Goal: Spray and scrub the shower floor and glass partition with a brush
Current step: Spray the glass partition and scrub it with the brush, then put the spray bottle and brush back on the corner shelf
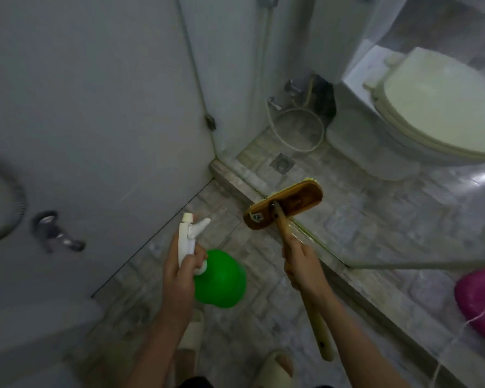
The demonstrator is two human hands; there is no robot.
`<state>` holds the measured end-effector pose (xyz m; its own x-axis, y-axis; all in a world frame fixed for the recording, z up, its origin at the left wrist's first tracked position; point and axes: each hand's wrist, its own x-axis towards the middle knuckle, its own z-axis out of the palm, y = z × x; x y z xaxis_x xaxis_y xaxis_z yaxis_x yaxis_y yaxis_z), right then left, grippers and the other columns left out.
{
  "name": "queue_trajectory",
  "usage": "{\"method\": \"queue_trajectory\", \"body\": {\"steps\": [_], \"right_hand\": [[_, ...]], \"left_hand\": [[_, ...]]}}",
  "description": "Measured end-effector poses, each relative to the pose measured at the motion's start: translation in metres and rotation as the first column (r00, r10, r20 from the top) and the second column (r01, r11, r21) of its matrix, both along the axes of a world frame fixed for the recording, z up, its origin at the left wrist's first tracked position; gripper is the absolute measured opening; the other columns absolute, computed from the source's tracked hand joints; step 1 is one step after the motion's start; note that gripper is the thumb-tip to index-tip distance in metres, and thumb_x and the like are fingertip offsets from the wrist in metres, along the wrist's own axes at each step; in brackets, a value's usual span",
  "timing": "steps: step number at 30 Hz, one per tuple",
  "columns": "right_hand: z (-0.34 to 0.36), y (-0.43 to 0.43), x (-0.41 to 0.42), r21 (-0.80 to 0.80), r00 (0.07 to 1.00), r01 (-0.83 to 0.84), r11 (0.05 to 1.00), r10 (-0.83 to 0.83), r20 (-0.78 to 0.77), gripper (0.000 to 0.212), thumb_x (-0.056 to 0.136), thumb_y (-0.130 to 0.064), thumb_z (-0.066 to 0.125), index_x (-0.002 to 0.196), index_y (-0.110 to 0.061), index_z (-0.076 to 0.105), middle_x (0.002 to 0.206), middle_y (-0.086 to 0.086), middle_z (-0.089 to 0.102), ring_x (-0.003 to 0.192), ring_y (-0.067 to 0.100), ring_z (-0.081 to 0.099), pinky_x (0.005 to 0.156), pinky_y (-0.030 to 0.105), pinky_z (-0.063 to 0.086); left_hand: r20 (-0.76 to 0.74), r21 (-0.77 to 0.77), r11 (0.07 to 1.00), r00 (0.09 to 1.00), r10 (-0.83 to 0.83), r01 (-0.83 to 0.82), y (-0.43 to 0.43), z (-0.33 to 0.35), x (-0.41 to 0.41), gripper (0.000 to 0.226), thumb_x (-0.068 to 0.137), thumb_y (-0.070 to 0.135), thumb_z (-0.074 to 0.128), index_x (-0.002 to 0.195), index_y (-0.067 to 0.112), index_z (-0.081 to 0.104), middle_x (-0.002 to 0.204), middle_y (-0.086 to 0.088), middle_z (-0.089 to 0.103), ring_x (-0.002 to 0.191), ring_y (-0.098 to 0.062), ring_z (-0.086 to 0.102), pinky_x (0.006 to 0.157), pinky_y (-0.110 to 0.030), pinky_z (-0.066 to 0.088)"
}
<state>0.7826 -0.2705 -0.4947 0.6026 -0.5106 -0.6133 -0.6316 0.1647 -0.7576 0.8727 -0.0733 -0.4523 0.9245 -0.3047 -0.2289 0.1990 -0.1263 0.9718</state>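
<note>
My left hand (179, 273) grips the white trigger head of a green spray bottle (221, 278), nozzle pointing up and away over the tiled shower floor (235, 326). My right hand (303, 270) holds the wooden handle of a scrub brush (284, 208). The brush's brown head with yellow bristles lies against the lower edge of the glass partition (431, 191), over the raised stone curb (235, 180).
Beyond the glass stand a toilet (431, 107), a floor drain (282, 163) and a coiled hose (300, 130). A pink basin (479, 301) sits at the right. A wall tap (56, 236) juts out at left. My slippered feet (275, 371) are at the bottom.
</note>
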Motion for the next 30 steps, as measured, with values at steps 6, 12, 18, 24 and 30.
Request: {"method": "queue_trajectory", "body": {"steps": [6, 12, 18, 24, 30], "right_hand": [[0.094, 0.027, -0.020, 0.107, 0.977, -0.159, 0.981, 0.172, -0.126, 0.043, 0.099, -0.036, 0.025, 0.094, -0.009, 0.058, 0.059, 0.002, 0.043, 0.045, 0.011, 0.036, 0.041, 0.023, 0.032], [0.132, 0.055, -0.030, 0.202, 0.881, -0.436, 0.877, 0.462, -0.100, 0.034, 0.098, -0.027, 0.032, 0.100, -0.005, 0.057, 0.060, 0.002, 0.045, 0.044, 0.012, 0.038, 0.041, 0.023, 0.032], [0.161, 0.102, -0.058, 0.305, 0.740, -0.614, 0.728, 0.665, -0.099, 0.029, 0.097, -0.030, 0.038, 0.109, -0.010, 0.055, 0.060, 0.005, 0.048, 0.038, 0.012, 0.040, 0.040, 0.024, 0.037], [0.176, 0.153, -0.096, 0.319, 0.565, -0.759, 0.568, 0.818, -0.112, 0.031, 0.098, -0.031, 0.038, 0.110, -0.007, 0.055, 0.057, 0.005, 0.045, 0.038, 0.013, 0.039, 0.039, 0.022, 0.036], [0.182, 0.204, -0.170, 0.250, 0.247, -0.928, 0.275, 0.959, -0.137, 0.036, 0.100, -0.041, 0.037, 0.101, -0.009, 0.054, 0.063, 0.005, 0.049, 0.043, 0.013, 0.042, 0.044, 0.025, 0.038]], "left_hand": [[-0.080, 0.076, 0.940, 0.937, 0.339, -0.334, 0.035, 0.121, -0.049, 0.024, 0.084, 0.031, 0.061, 0.093, 0.050, 0.072, 0.077, 0.012, 0.061, 0.077, -0.008, 0.055, 0.082, -0.036, 0.043], [-0.016, 0.228, 0.801, 0.820, 0.572, -0.554, 0.073, 0.176, -0.139, 0.028, 0.101, 0.011, 0.057, 0.088, 0.030, 0.073, 0.085, 0.015, 0.074, 0.087, 0.000, 0.066, 0.089, -0.033, 0.049], [-0.086, 0.331, 0.673, 0.690, 0.719, -0.661, 0.121, 0.188, -0.219, 0.022, 0.088, 0.036, 0.060, 0.086, 0.050, 0.076, 0.105, 0.004, 0.076, 0.099, -0.015, 0.067, 0.090, -0.042, 0.053], [-0.213, 0.337, 0.426, 0.373, 0.903, -0.840, 0.149, 0.177, -0.309, 0.015, 0.097, 0.010, 0.061, 0.107, 0.009, 0.072, 0.112, 0.002, 0.073, 0.087, -0.011, 0.065, 0.074, -0.031, 0.058], [-0.198, 0.330, 0.152, 0.089, 0.976, -0.932, 0.155, 0.172, -0.431, 0.018, 0.096, 0.002, 0.060, 0.092, 0.020, 0.065, 0.095, -0.006, 0.073, 0.085, -0.020, 0.063, 0.084, -0.047, 0.054]]}}
